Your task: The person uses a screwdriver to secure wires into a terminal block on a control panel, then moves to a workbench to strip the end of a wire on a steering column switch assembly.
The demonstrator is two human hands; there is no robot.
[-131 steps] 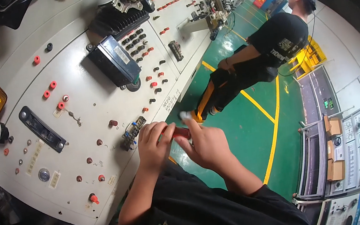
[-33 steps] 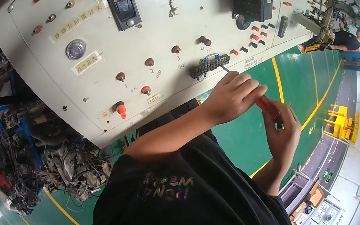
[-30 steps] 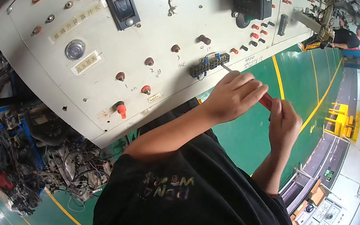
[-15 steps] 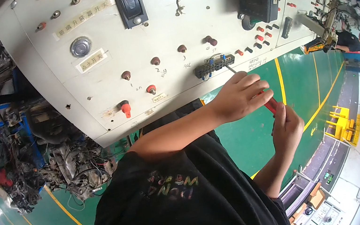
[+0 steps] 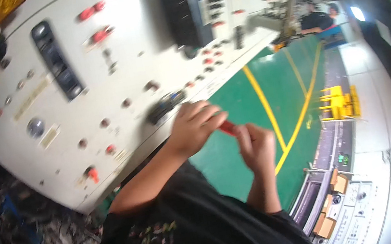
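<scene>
Both hands are closed on a screwdriver with a red handle (image 5: 228, 128). My left hand (image 5: 195, 128) wraps the end nearer the panel, and its fingers cover the shaft. My right hand (image 5: 257, 146) grips the rear of the handle, with the thumb along it. Just beyond the left hand sits a black multi-pin connector block (image 5: 166, 107) on the lower edge of a white panel (image 5: 133, 75). The left hand hides where the screwdriver's tip is. Motion blurs the picture somewhat.
The panel carries red terminals (image 5: 110, 149), a black switch strip (image 5: 57, 60) and a black box (image 5: 187, 16). Engine parts (image 5: 65, 242) lie at lower left. Green floor with yellow lines (image 5: 266, 94) spreads to the right, near a yellow stand (image 5: 340, 104). Another person (image 5: 316, 21) is farther back.
The view has swung, so the panel, connector block and both hands appear farther left. Both hands keep their hold on the screwdriver. Its shaft, visible before, is now hidden.
</scene>
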